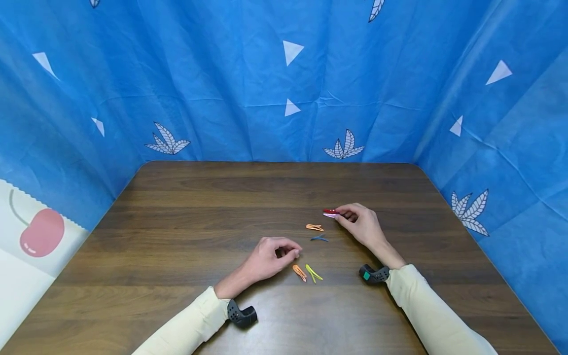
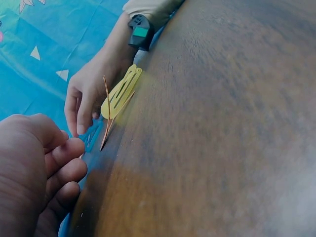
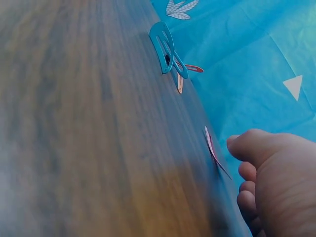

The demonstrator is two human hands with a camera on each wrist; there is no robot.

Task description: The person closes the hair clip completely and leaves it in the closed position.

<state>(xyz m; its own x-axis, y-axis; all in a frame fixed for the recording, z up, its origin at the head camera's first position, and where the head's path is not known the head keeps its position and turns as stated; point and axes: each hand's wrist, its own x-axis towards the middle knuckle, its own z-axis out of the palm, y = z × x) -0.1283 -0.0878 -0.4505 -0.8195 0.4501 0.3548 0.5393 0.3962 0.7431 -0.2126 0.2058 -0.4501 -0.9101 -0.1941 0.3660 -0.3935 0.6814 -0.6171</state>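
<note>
Several snap hair clips lie on the wooden table. My right hand (image 1: 358, 224) is at a red hair clip (image 1: 330, 211) and a pale pink hair clip (image 1: 330, 215), fingertips at their right ends. In the right wrist view a small gap separates the thumb (image 3: 242, 143) from the pink clip (image 3: 211, 148); the index finger is hidden. My left hand (image 1: 269, 257) rests low over the table, fingers loosely curled, nothing visible in them. Just right of it lie an orange hair clip (image 1: 299, 272) and a yellow hair clip (image 1: 313, 273).
Between the hands are another orange hair clip (image 1: 314, 227) and a blue hair clip (image 1: 319, 238), which stands up from the table (image 1: 213, 197) in the right wrist view. Blue patterned curtains (image 1: 248, 74) enclose the table's back and sides. Each wrist wears a black camera band (image 1: 241, 314).
</note>
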